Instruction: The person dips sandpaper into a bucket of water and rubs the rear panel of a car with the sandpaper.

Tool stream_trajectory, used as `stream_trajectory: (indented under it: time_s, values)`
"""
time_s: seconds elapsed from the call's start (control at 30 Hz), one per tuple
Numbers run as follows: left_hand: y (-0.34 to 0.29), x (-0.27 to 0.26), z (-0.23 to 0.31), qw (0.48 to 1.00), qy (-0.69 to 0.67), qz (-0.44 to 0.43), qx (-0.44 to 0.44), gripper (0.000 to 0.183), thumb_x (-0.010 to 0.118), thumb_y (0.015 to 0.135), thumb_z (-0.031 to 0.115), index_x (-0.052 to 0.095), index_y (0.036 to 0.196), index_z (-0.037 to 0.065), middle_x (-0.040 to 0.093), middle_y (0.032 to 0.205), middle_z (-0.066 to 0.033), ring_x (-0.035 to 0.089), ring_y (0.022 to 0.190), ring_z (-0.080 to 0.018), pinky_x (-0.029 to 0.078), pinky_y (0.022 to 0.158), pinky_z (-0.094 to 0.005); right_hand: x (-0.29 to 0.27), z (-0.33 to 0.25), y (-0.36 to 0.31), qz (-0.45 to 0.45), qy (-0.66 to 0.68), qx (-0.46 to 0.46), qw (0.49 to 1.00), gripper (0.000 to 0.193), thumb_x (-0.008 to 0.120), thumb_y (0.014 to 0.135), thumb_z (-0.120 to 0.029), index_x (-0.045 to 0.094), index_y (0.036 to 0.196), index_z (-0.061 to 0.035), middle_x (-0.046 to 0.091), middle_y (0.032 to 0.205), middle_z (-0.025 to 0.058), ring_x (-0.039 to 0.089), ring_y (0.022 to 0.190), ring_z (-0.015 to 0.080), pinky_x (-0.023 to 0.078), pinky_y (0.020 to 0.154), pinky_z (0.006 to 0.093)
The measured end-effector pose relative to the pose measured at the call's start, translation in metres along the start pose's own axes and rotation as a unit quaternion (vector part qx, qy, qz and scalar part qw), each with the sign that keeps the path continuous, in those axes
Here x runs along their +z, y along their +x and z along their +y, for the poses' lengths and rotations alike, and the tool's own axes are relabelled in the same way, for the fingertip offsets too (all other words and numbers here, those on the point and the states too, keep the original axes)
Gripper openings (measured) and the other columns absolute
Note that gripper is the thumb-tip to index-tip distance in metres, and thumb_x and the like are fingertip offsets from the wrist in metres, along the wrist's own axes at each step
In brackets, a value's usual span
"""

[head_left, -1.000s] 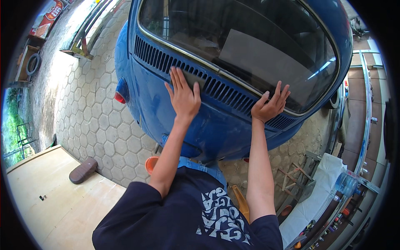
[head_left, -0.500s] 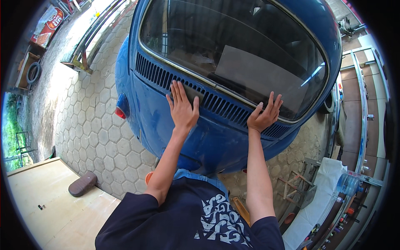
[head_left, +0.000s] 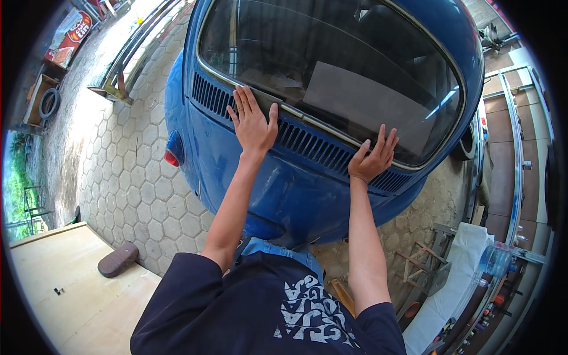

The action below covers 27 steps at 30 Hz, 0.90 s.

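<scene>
The rounded blue car (head_left: 284,195) stands before me with its slatted vents (head_left: 313,145) below a chrome-trimmed window (head_left: 337,77). My left hand (head_left: 254,127) lies flat on the bodywork, fingers spread, their tips at the lower window trim. Beneath its fingers a flat dark piece (head_left: 267,102) shows partly, between thumb and index finger; the hand covers the rest, so its kind is unclear. Farther right, my right hand (head_left: 370,163) rests with fingers apart over the right end of the vents, near the glass, and holds nothing. A grey sheet (head_left: 361,97) shows through the window.
A red tail light (head_left: 171,157) sticks out at the car's left. At lower left, a brown padded seat (head_left: 118,259) lies on a pale wooden board (head_left: 65,284). A metal frame rack (head_left: 512,136) and a clear blue bottle (head_left: 496,260) stand at right. Hexagonal paving (head_left: 142,195) surrounds the car.
My left hand has slid up and slightly left, from the vents to the window trim, and the flat dark piece went with it. My right hand has shifted slightly up and left.
</scene>
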State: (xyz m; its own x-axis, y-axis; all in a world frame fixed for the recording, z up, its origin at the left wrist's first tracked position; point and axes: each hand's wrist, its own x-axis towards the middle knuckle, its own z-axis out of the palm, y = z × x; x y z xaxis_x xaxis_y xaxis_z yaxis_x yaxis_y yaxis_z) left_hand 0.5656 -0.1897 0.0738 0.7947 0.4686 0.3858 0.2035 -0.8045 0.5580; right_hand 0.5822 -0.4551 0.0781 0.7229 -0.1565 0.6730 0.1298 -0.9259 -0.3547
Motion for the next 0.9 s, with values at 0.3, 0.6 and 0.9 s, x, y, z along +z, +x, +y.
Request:
stream_trajectory:
  time_s: [0.3,0.6,0.9]
  values:
    - [-0.084,0.006,0.005,0.996,0.015,-0.078,0.032,0.085,0.048,0.097,0.047,0.010,0.155,-0.003,0.009,0.163,-0.0212,0.007,0.152,-0.0342,0.002,0.120,-0.0512,0.003,0.001,0.000,-0.002,0.000,0.003,1.000,0.053,0.046,0.092,-0.029,0.051,0.144,-0.0216,0.039,0.156,0.0077,0.033,0.145,0.0305,0.024,0.114,0.0493]
    - [-0.126,0.003,0.008,0.989,0.037,-0.126,0.069,0.080,0.047,0.097,0.046,0.016,0.156,0.002,0.012,0.163,-0.0184,0.006,0.152,-0.0332,-0.001,0.120,-0.0523,0.007,0.004,0.000,0.009,-0.002,-0.001,1.000,0.052,0.047,0.092,-0.029,0.052,0.143,-0.0217,0.040,0.155,0.0083,0.035,0.144,0.0305,0.025,0.114,0.0486]
    - [-0.033,0.003,0.022,0.997,0.051,-0.043,-0.036,0.077,0.038,0.101,0.047,0.014,0.155,-0.003,0.013,0.162,-0.0202,0.007,0.151,-0.0342,0.002,0.120,-0.0531,0.006,-0.001,-0.001,0.007,0.003,0.007,1.000,0.052,0.047,0.092,-0.029,0.052,0.143,-0.0224,0.040,0.155,0.0074,0.036,0.143,0.0303,0.024,0.114,0.0477]
